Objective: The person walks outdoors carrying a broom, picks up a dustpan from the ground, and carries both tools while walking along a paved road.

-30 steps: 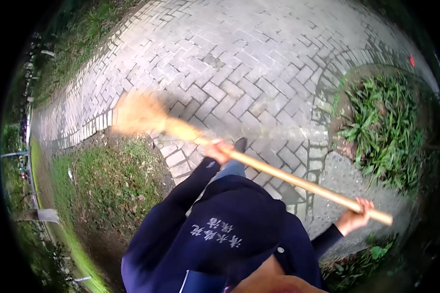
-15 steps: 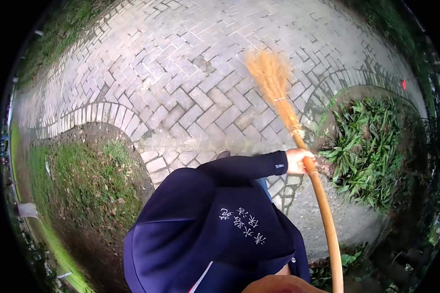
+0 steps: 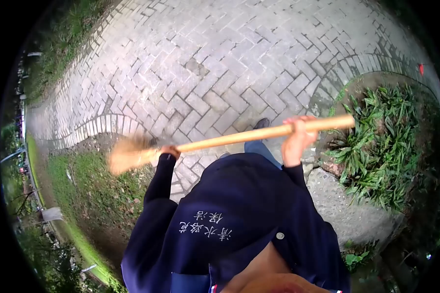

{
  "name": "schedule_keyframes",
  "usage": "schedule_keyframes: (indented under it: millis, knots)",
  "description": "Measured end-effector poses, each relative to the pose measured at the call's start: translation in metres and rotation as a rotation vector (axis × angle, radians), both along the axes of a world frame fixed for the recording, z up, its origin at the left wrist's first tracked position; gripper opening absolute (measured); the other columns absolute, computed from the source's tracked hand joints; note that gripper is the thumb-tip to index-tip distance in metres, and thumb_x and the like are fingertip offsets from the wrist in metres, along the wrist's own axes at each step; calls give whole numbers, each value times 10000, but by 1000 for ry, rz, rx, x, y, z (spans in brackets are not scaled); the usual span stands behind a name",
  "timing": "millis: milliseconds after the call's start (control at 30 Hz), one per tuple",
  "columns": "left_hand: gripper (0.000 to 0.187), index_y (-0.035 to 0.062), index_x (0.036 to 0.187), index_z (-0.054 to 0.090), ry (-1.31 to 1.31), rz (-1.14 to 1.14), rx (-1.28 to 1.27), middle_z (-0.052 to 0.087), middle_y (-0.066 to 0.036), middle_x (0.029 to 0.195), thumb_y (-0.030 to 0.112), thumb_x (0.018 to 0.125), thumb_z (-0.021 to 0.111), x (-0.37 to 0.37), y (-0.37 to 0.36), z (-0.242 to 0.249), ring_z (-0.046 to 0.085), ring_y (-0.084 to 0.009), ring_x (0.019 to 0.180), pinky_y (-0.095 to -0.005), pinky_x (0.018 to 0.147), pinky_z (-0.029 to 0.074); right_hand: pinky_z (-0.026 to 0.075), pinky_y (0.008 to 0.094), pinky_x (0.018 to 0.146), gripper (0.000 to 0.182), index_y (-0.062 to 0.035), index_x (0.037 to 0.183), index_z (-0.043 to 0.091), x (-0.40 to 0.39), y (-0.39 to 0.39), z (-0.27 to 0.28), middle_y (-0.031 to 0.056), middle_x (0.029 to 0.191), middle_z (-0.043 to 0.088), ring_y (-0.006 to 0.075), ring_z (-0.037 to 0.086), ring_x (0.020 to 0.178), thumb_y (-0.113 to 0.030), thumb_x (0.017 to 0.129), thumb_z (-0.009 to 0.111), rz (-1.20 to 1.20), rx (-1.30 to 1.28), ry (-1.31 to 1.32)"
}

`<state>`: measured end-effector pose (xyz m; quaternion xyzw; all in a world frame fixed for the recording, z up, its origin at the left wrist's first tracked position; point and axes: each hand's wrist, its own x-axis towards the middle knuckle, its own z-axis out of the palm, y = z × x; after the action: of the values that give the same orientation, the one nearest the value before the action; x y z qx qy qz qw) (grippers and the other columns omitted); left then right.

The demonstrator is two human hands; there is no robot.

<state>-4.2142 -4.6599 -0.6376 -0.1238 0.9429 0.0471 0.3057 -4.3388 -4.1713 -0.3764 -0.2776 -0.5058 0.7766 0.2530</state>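
A straw broom (image 3: 234, 138) with a long, pale wooden handle lies crosswise in front of my body. My left hand (image 3: 169, 152) is wrapped round the handle close to the bristles. Farther along, my right hand (image 3: 298, 138) grips the handle near its bare end, which sticks out to the right. The bristle head (image 3: 128, 155) points left and is smeared by motion; in this view it overlaps the edge of the planted bed.
Grey paving bricks (image 3: 215, 83) cover the path ahead. A grassy soil bed (image 3: 90, 178) lies to the left, a leafy plant bed (image 3: 381, 146) to the right. A concrete slab (image 3: 347, 202) is at lower right. My shoe (image 3: 263, 123) shows below the handle.
The broom has swung from pointing ahead on the right to lying crosswise, bristles left. My left hand has moved left with it; my right hand has come into view on the handle.
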Motion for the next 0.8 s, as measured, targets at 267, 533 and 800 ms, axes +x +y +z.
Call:
schedule_keyframes:
  millis: [267,533,800]
  knots:
    - [223,167,802,536,253,1572,935,496,10,683,356,831,421,-35,95,66,465,-153,597,-334,580,384,494,376,711,144,-50,906,534,-139,143,-46,73,705,585,255,626,690,-124,818,621,487,-484,-141]
    - [187,176,517,375,355,2221,1671,426,27,487,150,582,549,-293,258,50,443,-165,474,-335,602,455,471,300,586,304,-71,1007,523,-261,323,12,-11,746,507,111,469,558,4,740,647,189,-426,294]
    - [183,133,564,438,-332,1730,2053,486,-8,550,63,595,604,-617,538,30,482,-182,539,-341,643,460,363,264,603,207,-124,853,490,-292,501,78,-44,577,427,110,424,473,-60,720,634,-58,-67,501]
